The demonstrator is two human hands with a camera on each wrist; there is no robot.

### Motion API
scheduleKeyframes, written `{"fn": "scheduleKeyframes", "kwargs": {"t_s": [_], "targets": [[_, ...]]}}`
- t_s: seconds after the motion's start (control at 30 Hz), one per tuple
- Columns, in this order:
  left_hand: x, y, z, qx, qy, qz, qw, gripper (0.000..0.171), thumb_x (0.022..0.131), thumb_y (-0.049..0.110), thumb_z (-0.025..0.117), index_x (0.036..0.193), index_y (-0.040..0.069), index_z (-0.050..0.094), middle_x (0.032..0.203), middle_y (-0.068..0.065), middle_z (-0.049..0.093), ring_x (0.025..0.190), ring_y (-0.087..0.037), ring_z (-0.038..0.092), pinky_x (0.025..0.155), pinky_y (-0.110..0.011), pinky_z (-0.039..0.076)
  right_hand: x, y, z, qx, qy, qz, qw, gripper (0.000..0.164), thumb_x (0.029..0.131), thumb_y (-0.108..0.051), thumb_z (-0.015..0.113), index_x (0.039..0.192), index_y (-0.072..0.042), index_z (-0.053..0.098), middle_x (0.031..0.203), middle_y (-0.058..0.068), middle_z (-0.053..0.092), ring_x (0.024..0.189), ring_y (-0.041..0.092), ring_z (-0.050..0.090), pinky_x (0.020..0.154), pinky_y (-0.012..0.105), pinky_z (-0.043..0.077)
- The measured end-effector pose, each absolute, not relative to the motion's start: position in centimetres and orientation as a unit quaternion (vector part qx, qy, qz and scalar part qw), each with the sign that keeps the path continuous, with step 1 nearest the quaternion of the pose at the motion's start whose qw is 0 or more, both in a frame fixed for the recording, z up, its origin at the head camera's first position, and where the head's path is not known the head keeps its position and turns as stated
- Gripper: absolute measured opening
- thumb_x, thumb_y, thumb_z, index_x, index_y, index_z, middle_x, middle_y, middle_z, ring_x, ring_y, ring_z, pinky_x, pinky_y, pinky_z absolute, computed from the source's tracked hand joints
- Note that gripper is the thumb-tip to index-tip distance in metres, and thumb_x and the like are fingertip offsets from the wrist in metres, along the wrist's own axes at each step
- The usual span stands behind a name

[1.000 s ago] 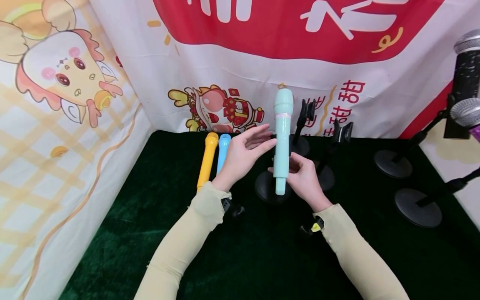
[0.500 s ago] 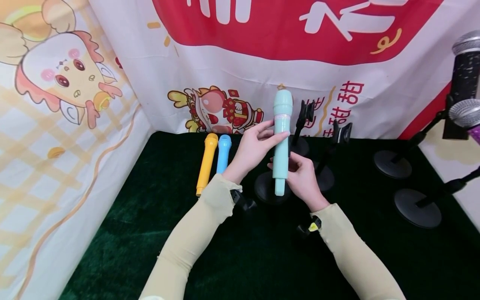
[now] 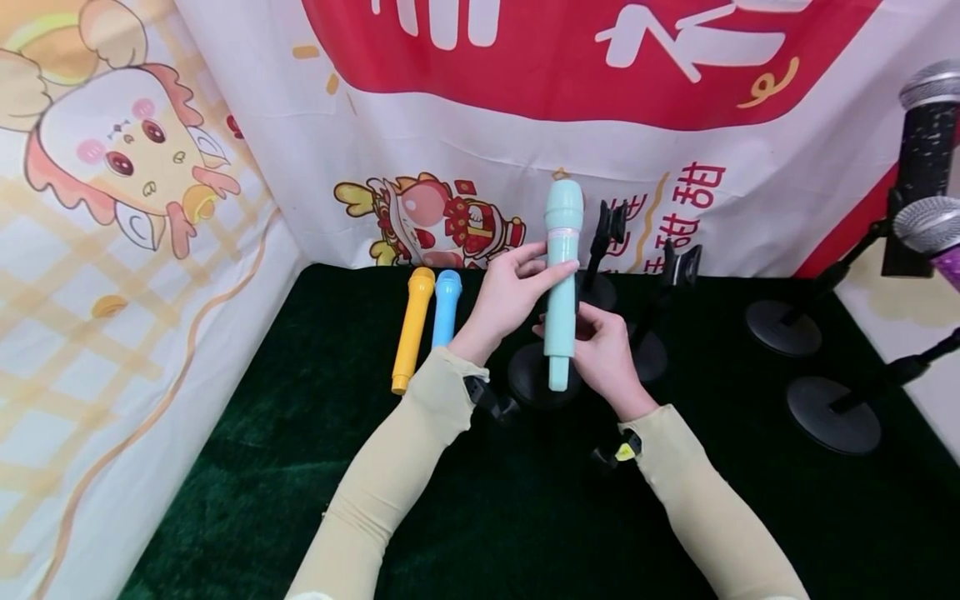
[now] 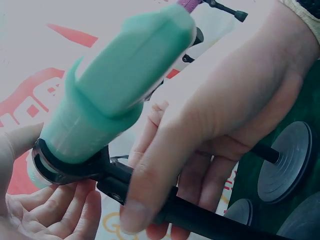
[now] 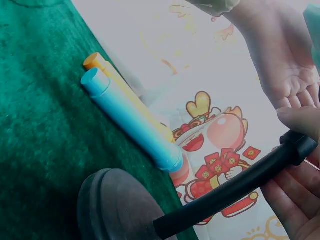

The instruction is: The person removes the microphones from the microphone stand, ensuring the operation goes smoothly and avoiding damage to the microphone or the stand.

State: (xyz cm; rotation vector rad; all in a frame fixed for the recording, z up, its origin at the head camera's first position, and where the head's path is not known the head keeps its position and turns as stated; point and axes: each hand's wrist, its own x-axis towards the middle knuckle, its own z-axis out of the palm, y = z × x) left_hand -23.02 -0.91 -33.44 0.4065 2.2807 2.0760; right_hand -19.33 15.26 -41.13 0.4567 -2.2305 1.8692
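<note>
A mint-green microphone [image 3: 559, 317] stands nearly upright in the black clip [image 4: 65, 172] of a microphone stand [image 5: 215, 202], as the left wrist view shows. My left hand [image 3: 504, 293] holds the microphone's middle, its thumb across the front and its fingers behind. Below it, my right hand [image 3: 606, 354] grips the stand's black neck just under the clip, thumb on one side and fingers on the other. In the head view the microphone hides much of the neck; the round base [image 3: 528, 379] rests on the green cloth.
A yellow microphone [image 3: 413, 329] and a blue microphone [image 3: 446, 307] lie to the left. Two bare stands with clips [image 3: 681, 267] are behind my right hand. Further right are more stands [image 3: 834, 415], a black microphone [image 3: 928, 167] and a silver-headed one [image 3: 930, 225]. Printed cloth hangs behind.
My left hand has moved right from beside the mint-green microphone and now holds it. The right hand stays at the stand's neck. In the last half second little differs.
</note>
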Motion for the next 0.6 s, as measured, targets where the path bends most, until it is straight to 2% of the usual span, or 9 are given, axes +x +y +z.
{"fn": "scheduleKeyframes", "kwargs": {"t_s": [0.33,0.43,0.6], "targets": [[-22.81,-0.72,-33.20,0.121,0.724,0.679,0.007,0.045,0.095,0.031,0.076,0.132,0.009,0.066,0.112,-0.001,0.074,0.103,-0.014,0.068,0.096,-0.033,0.051,-19.50,15.37,-41.14,0.158,-0.753,0.633,0.083,0.030,0.092,-0.017,0.079,0.119,-0.004,0.074,0.105,0.014,0.075,0.098,0.021,0.072,0.090,0.033,0.055],[-22.73,-0.60,-33.09,0.116,0.721,0.683,0.005,0.044,0.095,0.030,0.076,0.132,0.009,0.067,0.112,-0.002,0.074,0.102,-0.015,0.069,0.095,-0.034,0.052,-19.59,15.51,-41.22,0.160,-0.753,0.633,0.079,0.027,0.093,-0.014,0.078,0.117,-0.004,0.075,0.104,0.012,0.076,0.099,0.020,0.072,0.090,0.033,0.055],[-22.71,-0.36,-32.97,0.110,0.718,0.687,0.007,0.045,0.095,0.032,0.075,0.133,0.009,0.066,0.112,-0.002,0.073,0.103,-0.016,0.068,0.095,-0.034,0.051,-19.49,15.57,-40.97,0.152,-0.765,0.621,0.079,0.025,0.093,-0.006,0.076,0.117,0.001,0.075,0.104,0.016,0.075,0.099,0.019,0.072,0.090,0.032,0.055]]}}
